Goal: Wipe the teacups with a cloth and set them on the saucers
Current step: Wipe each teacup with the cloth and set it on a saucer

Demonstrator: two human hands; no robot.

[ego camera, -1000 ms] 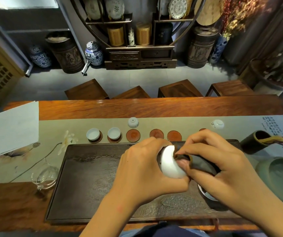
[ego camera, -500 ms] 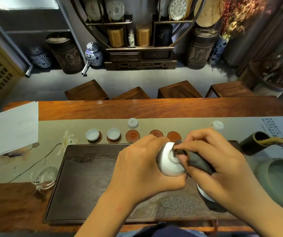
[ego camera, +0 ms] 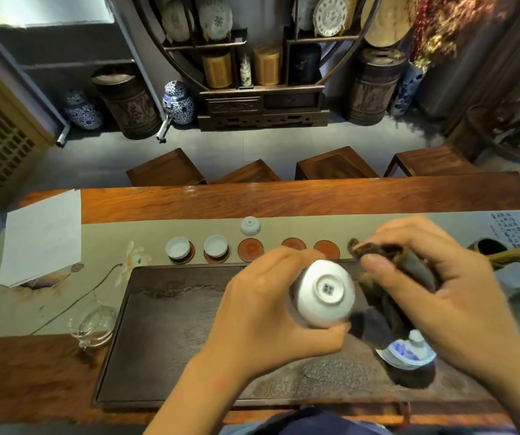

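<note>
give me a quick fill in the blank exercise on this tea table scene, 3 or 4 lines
1. The left hand holds the white porcelain teacup with its ____ turned toward the camera.
2. The dark brown wiping cloth is bunched in the ____ hand.
3. In the row of round reddish-brown saucers, ____ already carry an upright white cup.
4. One more small white cup sits ____ on the runner behind the row.

Missing words: base; right; two; upside down
</note>
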